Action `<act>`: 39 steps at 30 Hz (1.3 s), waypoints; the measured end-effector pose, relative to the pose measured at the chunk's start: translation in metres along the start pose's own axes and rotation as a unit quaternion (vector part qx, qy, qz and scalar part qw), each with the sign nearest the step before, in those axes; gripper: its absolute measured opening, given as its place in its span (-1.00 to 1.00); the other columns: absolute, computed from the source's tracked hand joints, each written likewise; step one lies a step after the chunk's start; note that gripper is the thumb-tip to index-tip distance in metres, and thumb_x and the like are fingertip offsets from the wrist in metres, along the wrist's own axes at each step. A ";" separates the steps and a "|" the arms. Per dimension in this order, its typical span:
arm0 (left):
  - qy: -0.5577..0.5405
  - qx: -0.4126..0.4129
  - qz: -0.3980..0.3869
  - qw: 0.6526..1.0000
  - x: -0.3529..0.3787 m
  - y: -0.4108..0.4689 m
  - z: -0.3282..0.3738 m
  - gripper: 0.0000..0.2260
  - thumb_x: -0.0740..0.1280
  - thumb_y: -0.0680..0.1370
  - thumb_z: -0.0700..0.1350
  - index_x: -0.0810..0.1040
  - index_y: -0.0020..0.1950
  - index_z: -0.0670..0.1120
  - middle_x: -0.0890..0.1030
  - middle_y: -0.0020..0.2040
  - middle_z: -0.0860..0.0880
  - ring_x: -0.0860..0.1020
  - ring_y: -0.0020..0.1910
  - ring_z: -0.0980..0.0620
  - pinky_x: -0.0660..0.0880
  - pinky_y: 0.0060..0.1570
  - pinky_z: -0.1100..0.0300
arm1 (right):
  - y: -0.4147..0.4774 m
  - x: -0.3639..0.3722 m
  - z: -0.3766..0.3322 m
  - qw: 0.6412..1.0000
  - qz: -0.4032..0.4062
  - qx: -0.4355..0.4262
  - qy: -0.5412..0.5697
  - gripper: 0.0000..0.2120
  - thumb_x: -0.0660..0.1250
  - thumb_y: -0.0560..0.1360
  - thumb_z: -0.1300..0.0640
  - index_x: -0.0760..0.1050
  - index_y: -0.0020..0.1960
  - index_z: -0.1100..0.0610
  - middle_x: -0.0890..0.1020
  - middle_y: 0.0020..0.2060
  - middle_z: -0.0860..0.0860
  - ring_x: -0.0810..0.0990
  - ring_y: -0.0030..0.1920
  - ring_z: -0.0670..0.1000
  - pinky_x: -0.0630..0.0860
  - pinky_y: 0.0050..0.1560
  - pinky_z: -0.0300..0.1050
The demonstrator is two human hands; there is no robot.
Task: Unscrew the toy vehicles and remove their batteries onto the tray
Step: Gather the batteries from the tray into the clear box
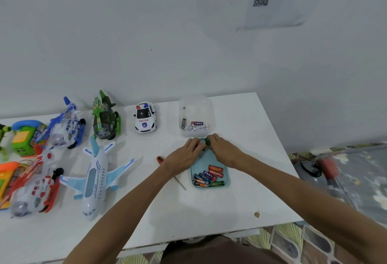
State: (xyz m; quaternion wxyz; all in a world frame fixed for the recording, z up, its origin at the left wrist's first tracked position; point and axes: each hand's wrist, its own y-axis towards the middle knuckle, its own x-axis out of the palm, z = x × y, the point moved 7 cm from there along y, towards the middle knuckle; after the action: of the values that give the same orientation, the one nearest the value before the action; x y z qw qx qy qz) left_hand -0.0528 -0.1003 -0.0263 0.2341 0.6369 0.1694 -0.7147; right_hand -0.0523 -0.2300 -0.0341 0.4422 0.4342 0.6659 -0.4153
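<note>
Now batteries [207, 141] between left hand [184, 156] and right hand [224, 150] fingers [214, 137], above tray [204, 159].

A single wide-angle camera sits on the person's head and looks forward and steeply down over the white rectangular table [240, 201] from its near edge. Both forearms run in from the bottom of the picture. The left hand [184, 155] and right hand [224, 148], pinching small batteries [207, 141], meet just right of centre at arm's reach. The view faces the pale far wall [146, 33], which fills the upper half. Patterned floor tiles [293, 242] show at near right.
</note>
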 end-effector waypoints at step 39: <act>-0.034 -0.213 -0.002 0.976 -0.046 0.092 -0.092 -0.66 0.27 0.58 -0.29 0.51 0.37 -0.15 0.55 0.22 -0.17 0.53 0.20 -0.23 0.49 0.00 -0.05 | 0.032 -0.070 0.000 0.988 0.126 -0.009 0.094 -0.80 0.29 0.59 0.17 0.57 0.19 0.14 0.56 0.09 0.07 0.51 0.09 0.11 0.51 0.06 0.03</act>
State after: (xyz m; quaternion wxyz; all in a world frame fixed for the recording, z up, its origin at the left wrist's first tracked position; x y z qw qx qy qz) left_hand 0.0779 -0.1215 0.0121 0.3691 0.5475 0.3110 -0.6836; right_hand -0.0062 -0.2359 0.0270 0.4303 0.5476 0.6484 -0.3076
